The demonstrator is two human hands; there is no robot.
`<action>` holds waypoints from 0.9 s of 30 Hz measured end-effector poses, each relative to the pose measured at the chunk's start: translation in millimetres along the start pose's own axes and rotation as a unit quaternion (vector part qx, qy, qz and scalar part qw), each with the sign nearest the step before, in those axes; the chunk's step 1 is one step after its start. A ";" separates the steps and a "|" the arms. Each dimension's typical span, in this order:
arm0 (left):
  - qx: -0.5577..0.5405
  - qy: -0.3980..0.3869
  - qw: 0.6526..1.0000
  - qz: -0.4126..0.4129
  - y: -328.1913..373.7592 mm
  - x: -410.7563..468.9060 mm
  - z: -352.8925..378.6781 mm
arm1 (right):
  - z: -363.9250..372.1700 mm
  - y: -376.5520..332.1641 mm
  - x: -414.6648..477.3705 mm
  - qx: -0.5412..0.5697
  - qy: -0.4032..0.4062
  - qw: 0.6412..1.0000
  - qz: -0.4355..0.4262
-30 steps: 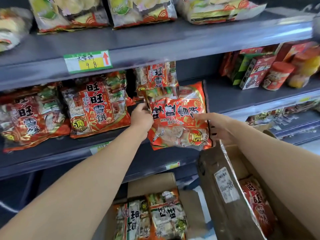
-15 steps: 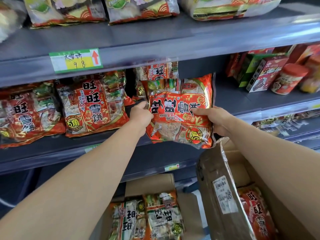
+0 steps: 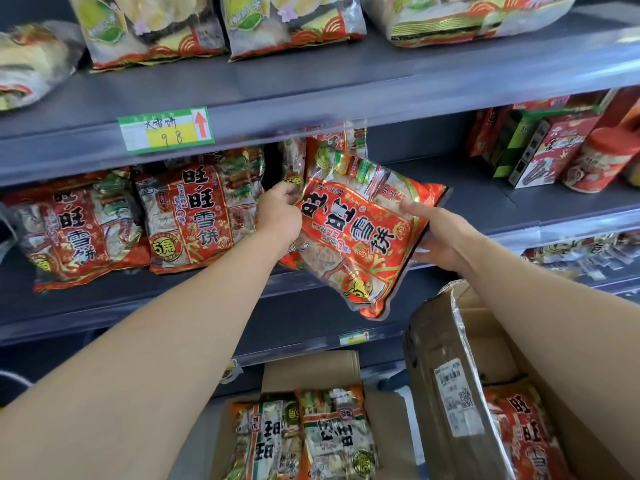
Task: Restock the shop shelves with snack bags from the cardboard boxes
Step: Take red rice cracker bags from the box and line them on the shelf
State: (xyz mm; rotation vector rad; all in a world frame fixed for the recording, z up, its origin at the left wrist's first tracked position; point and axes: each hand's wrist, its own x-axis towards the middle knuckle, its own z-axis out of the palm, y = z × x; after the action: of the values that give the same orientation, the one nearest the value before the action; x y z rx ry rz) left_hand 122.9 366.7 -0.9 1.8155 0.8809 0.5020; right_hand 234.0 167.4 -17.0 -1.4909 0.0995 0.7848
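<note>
A red snack bag (image 3: 360, 233) is tilted at the front edge of the middle shelf (image 3: 485, 199), its lower end hanging past the lip. My left hand (image 3: 280, 213) grips its left edge with curled fingers. My right hand (image 3: 436, 233) holds its right side, thumb on the front and fingers behind. Two matching red bags (image 3: 197, 213) (image 3: 72, 230) lean on the same shelf to the left. Another bag stands behind the held one. An open cardboard box (image 3: 450, 375) at lower right has a red bag (image 3: 526, 441) inside.
A second open box (image 3: 311, 372) at the bottom centre holds green-and-red snack bags (image 3: 332, 438). The top shelf carries pale snack bags (image 3: 291, 26) above a price tag (image 3: 166, 131). Red and green boxes and a jar (image 3: 595, 161) stand on the middle shelf at the right.
The held bag has rotated from nearly level lettering to a diagonal tilt, its top going further onto the shelf. Both hands kept their hold and shifted with it.
</note>
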 end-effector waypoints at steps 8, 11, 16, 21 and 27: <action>0.007 0.078 0.994 -0.072 -12.2 2.5 9.6 | -15.4 7.4 2.2 -0.072 -0.058 0.995 0.036; -0.036 0.090 0.990 -0.106 -15.1 3.3 11.2 | -22.6 10.1 5.4 -0.078 -0.077 0.992 0.053; -0.060 0.054 0.992 -0.099 -6.1 6.5 14.5 | -30.2 4.1 11.2 -0.105 -0.096 0.989 0.042; -0.062 0.055 0.993 -0.079 10.5 11.2 19.6 | -32.6 -11.0 11.9 -0.212 -0.093 0.972 0.039; -0.048 0.032 0.998 -0.037 26.4 11.2 28.6 | -22.3 -8.2 19.4 -0.273 -0.123 0.954 -0.004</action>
State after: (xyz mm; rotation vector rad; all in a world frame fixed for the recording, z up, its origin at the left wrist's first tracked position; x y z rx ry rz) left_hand 158.7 351.9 11.1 1.6817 0.9489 0.5486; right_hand 261.9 155.9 -22.9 -1.8905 -0.3372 1.0400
